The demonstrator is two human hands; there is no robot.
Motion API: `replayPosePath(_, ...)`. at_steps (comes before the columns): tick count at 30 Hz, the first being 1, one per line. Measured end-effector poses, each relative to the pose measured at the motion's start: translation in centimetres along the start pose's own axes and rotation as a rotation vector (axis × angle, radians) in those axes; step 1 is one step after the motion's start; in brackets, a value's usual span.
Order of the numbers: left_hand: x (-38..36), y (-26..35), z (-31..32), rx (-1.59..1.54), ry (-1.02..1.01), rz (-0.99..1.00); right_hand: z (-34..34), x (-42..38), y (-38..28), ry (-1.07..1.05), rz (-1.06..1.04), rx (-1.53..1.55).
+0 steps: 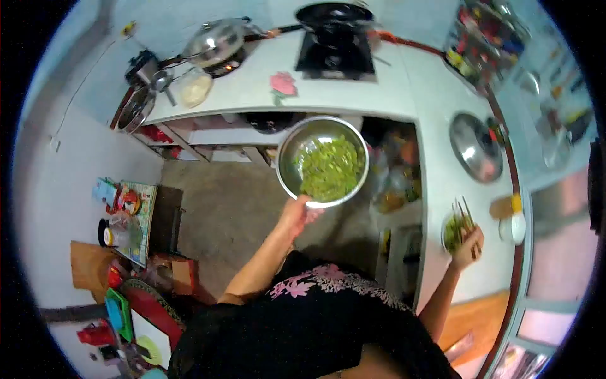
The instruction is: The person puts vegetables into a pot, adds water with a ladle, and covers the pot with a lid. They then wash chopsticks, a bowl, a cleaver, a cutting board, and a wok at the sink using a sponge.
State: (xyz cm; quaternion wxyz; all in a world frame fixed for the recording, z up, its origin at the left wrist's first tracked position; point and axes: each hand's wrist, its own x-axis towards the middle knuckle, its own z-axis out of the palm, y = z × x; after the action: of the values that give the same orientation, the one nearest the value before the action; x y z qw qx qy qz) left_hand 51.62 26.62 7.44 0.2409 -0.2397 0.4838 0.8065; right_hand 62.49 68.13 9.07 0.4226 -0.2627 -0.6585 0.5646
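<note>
Left hand (pixel 302 211) grips a steel bowl (pixel 287 161) of cut green vegetables (pixel 329 167) mid-carry toward the wok (pixel 331 16); right hand (pixel 468 245) clasps chopsticks (pixel 466 218) over a small bowl (pixel 449 232). Tipping likely demands steadiness.

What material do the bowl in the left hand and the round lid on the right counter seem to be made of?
The bowl held by the left hand looks like polished steel: a grey, shiny wall with bright reflections. The round lid also seems to be metal, silver and glossy, though blur leaves it less certain.
</note>
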Motion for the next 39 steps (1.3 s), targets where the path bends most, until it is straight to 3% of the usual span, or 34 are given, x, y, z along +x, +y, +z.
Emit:
replayPosePath(2,-0.5,2.9,-3.2,0.028,0.017,0.033,2.4,0.8,0.6,-0.104,-0.095,0.23)
replayPosePath(3,-1.0,5.0,-4.7,0.073,0.031,0.04,5.1,0.3,-0.9,-0.008,-0.011,0.155)
replayPosePath(7,-2.4,12.8,-13.4,0.039,0.118,0.131,20.0,-3.8,-6.2,-0.068,-0.075,0.163)
replayPosePath(10,-2.5,16.8,-20.5,0.075,0.137,0.208,31.9,-6.4,-8.3,-0.214,-0.229,0.124)
replayPosePath(12,-3.0,19.2,-24.1,0.017,0.256,0.247,39.4,-9.2,-12.2,-0.344,-0.235,0.108)
replayPosePath(14,-3.1,21.7,-28.5,-0.005,0.347,0.263,47.3,-11.4,-15.6,-0.445,-0.529,-0.023)
replayPosePath(16,-3.3,23.8,-31.8,-0.074,0.432,0.296,55.2,-13.4,-18.3,-0.514,-0.794,0.048)
replayPosePath(18,-3.2,25.2,-34.7,-0.121,0.527,0.369,62.5,-15.7,-21.6,-0.638,-0.86,0.16)
replayPosePath(20,-2.6,27.1,-37.2,-0.167,0.63,0.358,70.4,-17.2,-24.4,-0.594,-1.15,-0.008)
replayPosePath(24,-1.5,30.3,-41.0,-0.214,0.745,0.448,87.7,-17.2,-25.8,-0.807,-1.186,-0.076)
replayPosePath(30,2.7,38.2,-45.6,-0.299,0.873,0.492,111.2,-15.1,-23.8,-1.02,-0.982,-0.625)
replayPosePath(36,5.7,43.2,-47.0,-0.39,1.007,0.526,119.1,-15.1,-23.9,-1.12,-0.997,-0.781)
replayPosePath(39,6.3,46.1,-48.7,-0.358,0.923,0.469,119.7,-15.7,-25.3,-1.153,-0.983,-0.921)
